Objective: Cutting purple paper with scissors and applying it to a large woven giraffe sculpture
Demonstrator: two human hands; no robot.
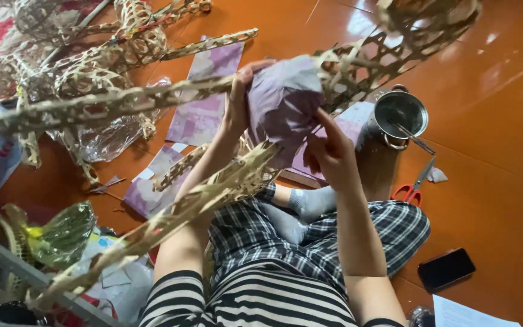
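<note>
Both hands press a sheet of pale purple paper (282,103) onto the woven bamboo-strip frame (358,66). Left hand (237,106) clamps its left edge; right hand (328,151) pinches beneath.

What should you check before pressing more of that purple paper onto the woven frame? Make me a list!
1. Left hand on the purple paper covering: ok, thumb pressed on its edge.
2. Right hand supporting the paper from below: ok.
3. Woven bamboo strip frame lifted above the lap: ok.
4. Paper smooth: not ok, wrinkled.
5. Small steel pot with a stick in it within reach on the orange floor: ok; contents cannot tell.
6. Red-handled scissors nearby: ok.
</note>
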